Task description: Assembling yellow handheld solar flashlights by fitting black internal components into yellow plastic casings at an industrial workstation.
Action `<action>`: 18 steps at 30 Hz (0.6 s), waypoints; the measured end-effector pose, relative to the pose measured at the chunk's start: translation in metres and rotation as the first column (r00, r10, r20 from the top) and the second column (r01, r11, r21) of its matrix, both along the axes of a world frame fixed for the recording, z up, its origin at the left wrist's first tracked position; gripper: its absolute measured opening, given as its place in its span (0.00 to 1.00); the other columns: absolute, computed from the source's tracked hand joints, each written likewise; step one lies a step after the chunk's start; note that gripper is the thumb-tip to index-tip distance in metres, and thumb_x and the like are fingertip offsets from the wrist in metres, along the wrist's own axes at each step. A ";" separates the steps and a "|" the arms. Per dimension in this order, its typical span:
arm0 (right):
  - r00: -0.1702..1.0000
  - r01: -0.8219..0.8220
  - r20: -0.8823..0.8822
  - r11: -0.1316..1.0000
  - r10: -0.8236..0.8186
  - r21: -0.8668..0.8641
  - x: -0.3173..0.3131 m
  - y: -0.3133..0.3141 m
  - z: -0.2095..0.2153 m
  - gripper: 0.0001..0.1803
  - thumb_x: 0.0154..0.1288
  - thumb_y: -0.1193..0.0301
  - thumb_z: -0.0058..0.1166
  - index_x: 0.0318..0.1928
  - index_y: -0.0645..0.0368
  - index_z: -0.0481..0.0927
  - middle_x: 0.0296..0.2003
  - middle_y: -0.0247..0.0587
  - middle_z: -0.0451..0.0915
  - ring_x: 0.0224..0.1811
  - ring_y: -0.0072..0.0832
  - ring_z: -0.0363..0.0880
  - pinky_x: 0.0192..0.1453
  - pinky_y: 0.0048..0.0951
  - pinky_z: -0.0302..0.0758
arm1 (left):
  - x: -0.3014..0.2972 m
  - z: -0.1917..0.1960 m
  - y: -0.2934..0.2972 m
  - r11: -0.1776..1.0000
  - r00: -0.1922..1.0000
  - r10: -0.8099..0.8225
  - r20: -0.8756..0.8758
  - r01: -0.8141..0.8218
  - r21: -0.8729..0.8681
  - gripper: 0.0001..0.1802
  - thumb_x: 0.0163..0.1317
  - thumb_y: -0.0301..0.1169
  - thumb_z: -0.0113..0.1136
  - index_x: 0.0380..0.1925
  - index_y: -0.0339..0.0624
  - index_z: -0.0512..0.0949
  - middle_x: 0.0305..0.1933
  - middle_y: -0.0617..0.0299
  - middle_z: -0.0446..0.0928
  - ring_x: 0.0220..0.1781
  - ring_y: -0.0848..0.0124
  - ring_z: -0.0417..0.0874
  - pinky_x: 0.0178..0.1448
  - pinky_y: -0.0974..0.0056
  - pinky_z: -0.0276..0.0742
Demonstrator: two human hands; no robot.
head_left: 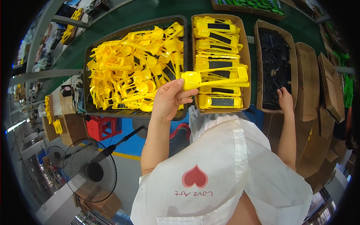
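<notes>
My left hand (169, 98) is closed on a yellow plastic part (193, 80), pinching its square end between thumb and fingers. The part's long prongs stretch right, above a cardboard box (245, 48) of yellow pieces with black rectangular panels, stacked in a column. My right hand (286, 100) is lowered at the near end of another cardboard box (293, 71), its fingertips together among thin black parts (275, 63). Whether anything is between them, I cannot make out.
A black plastic crate (90, 107) heaped with loose yellow parts stands at the left on a green table (138, 9). Right of the black parts are cardboard trays (308, 78). Green pieces (258, 4) fill a box at the back. A fan (93, 170) and red stool (100, 127) stand lower left.
</notes>
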State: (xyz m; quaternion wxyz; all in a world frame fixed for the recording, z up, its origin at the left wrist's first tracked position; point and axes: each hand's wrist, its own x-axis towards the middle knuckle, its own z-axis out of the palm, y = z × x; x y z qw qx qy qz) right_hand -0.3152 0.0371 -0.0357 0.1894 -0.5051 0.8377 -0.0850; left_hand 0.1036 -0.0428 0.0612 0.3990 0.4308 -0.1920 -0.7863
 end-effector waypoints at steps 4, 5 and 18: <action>0.878 0.291 0.421 0.953 -0.229 -0.089 0.005 -0.006 0.011 0.14 0.61 0.60 0.43 0.32 0.59 0.69 0.16 0.35 0.69 0.12 0.18 0.65 0.15 0.20 0.60 | -0.017 -0.008 0.007 0.996 0.996 -0.044 -0.075 0.049 0.068 0.14 0.59 0.31 0.47 0.40 0.31 0.71 0.38 0.51 0.76 0.34 0.63 0.81 0.29 0.70 0.79; 0.646 0.385 0.712 0.923 -0.275 0.006 0.011 -0.006 0.018 0.11 0.59 0.62 0.47 0.30 0.57 0.68 0.15 0.28 0.65 0.12 0.13 0.60 0.14 0.14 0.53 | -0.022 -0.009 0.007 0.995 0.993 -0.059 -0.101 0.067 0.080 0.13 0.59 0.31 0.47 0.40 0.32 0.71 0.37 0.51 0.76 0.34 0.63 0.81 0.28 0.70 0.79; 0.392 -0.151 0.919 0.988 0.048 0.013 0.104 -0.027 0.090 0.15 0.63 0.60 0.41 0.39 0.59 0.74 0.23 0.30 0.69 0.18 0.14 0.64 0.19 0.13 0.63 | -0.056 -0.039 0.000 0.851 0.885 0.320 0.339 -0.111 -0.513 0.13 0.48 0.18 0.58 0.25 0.42 0.63 0.27 0.65 0.67 0.27 0.79 0.70 0.33 0.67 0.78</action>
